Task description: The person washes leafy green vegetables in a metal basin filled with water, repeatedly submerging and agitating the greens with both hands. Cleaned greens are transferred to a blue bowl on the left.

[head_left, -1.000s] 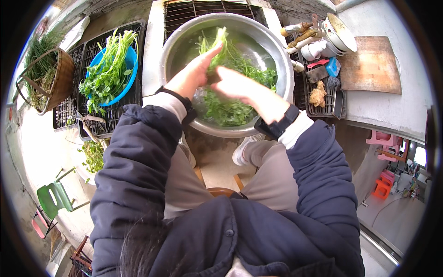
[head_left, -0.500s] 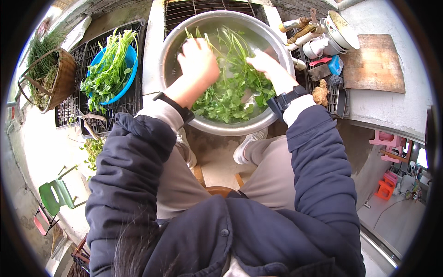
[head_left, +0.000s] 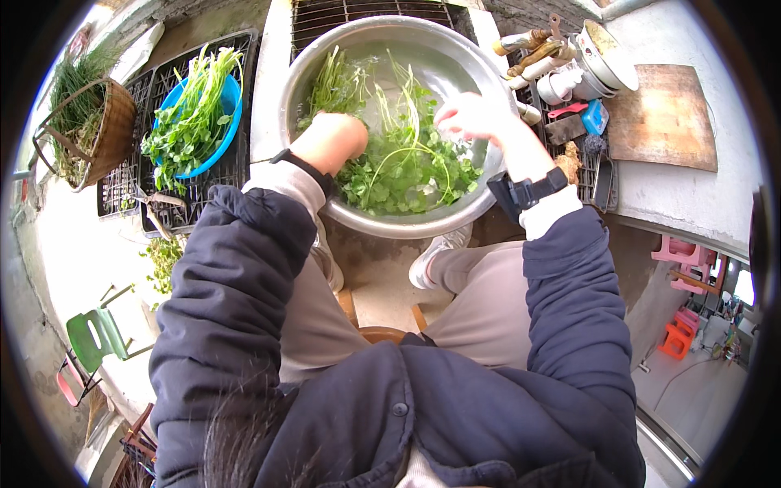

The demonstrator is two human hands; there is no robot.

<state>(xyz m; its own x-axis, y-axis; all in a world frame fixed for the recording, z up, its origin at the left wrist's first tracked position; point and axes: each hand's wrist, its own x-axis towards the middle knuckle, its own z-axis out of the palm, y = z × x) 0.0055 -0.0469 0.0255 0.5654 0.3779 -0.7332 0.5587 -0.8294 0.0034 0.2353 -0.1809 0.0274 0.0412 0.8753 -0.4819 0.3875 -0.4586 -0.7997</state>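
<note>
A wide metal basin (head_left: 297, 106) of water stands before my feet. Leafy green stalks (head_left: 407, 167) float in its middle and near side, stems pointing away from me. A separate bunch of the same greens (head_left: 340, 77) lies at the left inside the basin. My left hand (head_left: 335, 137) is bent down over the basin's left part, beside that bunch. Its back faces up and its fingers are hidden, so its grip cannot be made out. Above the water on the right, my right hand (head_left: 476, 118) is open, fingers apart and holding nothing.
At left, a blue bowl (head_left: 233, 102) heaped with green stalks sits on black crates (head_left: 236, 175), beside scissors (head_left: 159, 198) and a wicker basket (head_left: 118, 130). Right of the basin are brushes, a blue box (head_left: 595, 118), white bowls (head_left: 614, 65) and a wooden board (head_left: 663, 118).
My left hand has moved down and toward me; the left bunch now shows apart from the other greens. My right hand has shifted slightly right, off the greens.
</note>
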